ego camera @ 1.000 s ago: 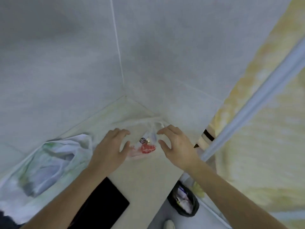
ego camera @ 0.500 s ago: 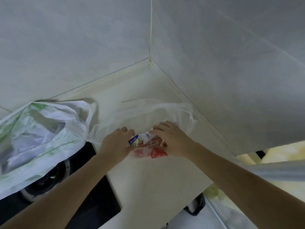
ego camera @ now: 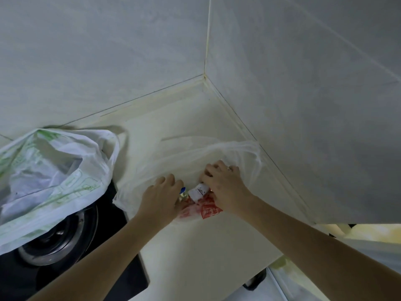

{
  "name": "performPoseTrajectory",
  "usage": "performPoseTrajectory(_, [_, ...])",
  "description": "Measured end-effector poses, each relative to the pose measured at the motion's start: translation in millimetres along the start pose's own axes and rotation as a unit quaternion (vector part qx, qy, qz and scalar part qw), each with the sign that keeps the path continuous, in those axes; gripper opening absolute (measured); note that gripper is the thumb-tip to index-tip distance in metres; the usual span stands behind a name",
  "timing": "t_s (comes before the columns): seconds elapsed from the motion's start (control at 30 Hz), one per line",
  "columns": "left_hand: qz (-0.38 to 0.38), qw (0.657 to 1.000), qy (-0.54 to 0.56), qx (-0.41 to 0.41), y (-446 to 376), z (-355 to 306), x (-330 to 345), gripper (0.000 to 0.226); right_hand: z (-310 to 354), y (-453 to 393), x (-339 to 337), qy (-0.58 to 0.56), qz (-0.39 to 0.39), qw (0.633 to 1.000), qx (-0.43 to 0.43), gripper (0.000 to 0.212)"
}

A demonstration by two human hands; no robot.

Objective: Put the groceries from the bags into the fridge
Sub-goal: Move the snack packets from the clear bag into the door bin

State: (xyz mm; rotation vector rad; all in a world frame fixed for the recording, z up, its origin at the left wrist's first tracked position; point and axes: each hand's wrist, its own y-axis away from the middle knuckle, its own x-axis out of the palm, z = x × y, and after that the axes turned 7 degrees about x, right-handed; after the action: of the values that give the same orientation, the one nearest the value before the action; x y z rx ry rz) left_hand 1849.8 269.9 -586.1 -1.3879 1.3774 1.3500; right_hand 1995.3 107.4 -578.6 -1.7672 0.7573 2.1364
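Both hands worked at the mouth of a thin clear plastic bag (ego camera: pixel 195 153) that lay slack on the pale surface (ego camera: pixel 195 246), close to the corner where the two tiled walls (ego camera: pixel 303 83) met. Inside the bag, between the two hands, sat a small cluster of packets (ego camera: pixel 198 200): a white packet with a reddish printed panel, a piece with a blue corner and a foil-like edge, and beneath them a red-and-white wrapper bearing a square red stamp-like mark. That mark held characters, but they were too blurred to read, and no brand name could be made out. The left hand (ego camera: pixel 161 197) rested on the bag's left side, fingers bent over the plastic and touching the left edge of the packets; whether its grip actually closed on the film or a packet could not be told. The right hand (ego camera: pixel 223 183), with a ring on one finger, lay over the right side of the cluster, its fingers curled down onto the white packet and the plastic around it, grasping them. To the left, well apart from the packets, a second bag (ego camera: pixel 50 174), white with green print that could not be read, stood open, draped partly over a black hob (ego camera: pixel 71 253) with a round metal burner.
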Motion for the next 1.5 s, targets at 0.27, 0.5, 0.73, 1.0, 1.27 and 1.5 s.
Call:
performPoseTrajectory(0.27, [-0.012,1.0,-0.012,0.008,2,-2,1,0.039,6,-2,-2,0.0,-0.012,1.0,0.015,0.047])
performPoseTrajectory(0.5, [0.014,1.0,-0.009,-0.015,1,-4,-4,0.033,-40,5,-24,-0.064,-0.034,0.997,0.018,0.03])
performPoseTrajectory(0.73, [0.009,0.998,0.046,-0.044,5,-10,-7,0.025,-62,17,-22,-0.024,0.017,0.999,0.025,0.062])
performPoseTrajectory(1.0, [0.017,1.0,-0.026,-0.001,0,-15,-12,0.034,-44,13,-7,-0.01,0.004,1.0,0.029,0.084])
performPoseTrajectory(1.27, [-0.018,0.998,-0.017,0.053,-4,-19,-5,0.041,-31,11,-18,-0.055,0.015,0.998,-0.017,0.029])
performPoseTrajectory(1.5, [-0.002,0.999,-0.018,0.04,-8,-22,-1,0.05,-29,14,-16,-0.161,0.039,0.986,0.01,0.023])
